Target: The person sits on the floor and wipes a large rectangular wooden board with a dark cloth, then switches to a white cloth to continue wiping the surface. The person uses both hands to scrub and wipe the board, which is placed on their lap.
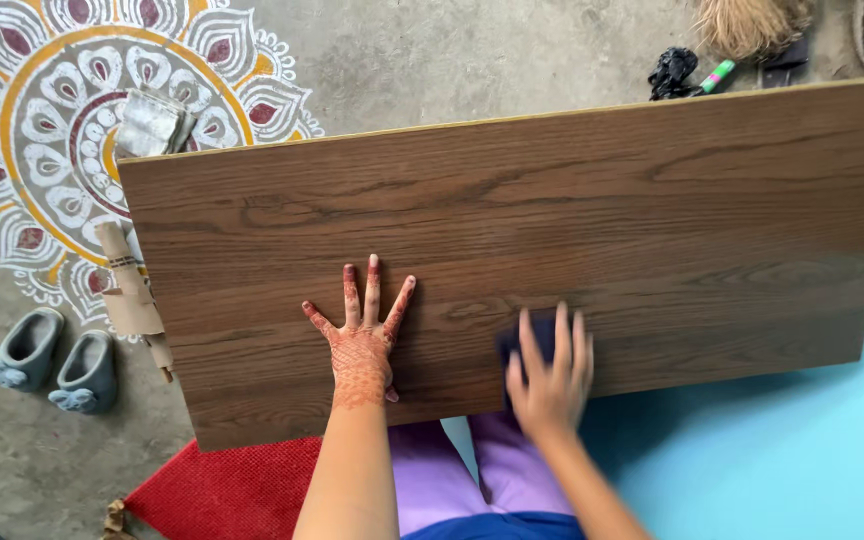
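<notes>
Two hands work a brown wood-grain board point(552, 230): left hand point(362, 345) splayed flat, right hand point(549, 375) pressing a dark pad point(522, 343). The board, overhanging the lap, could tip if that bracing slackens.

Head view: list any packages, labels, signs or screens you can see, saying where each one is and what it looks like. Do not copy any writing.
No packages, signs or screens are in view.
Paper band: the nearest thing to a label, a narrow pale strip with small dark marks, wrapped round the rolled brown paper at the wood-grain board's left edge.
Folded grey sheets: on the painted floor pattern, no label visible.
</notes>
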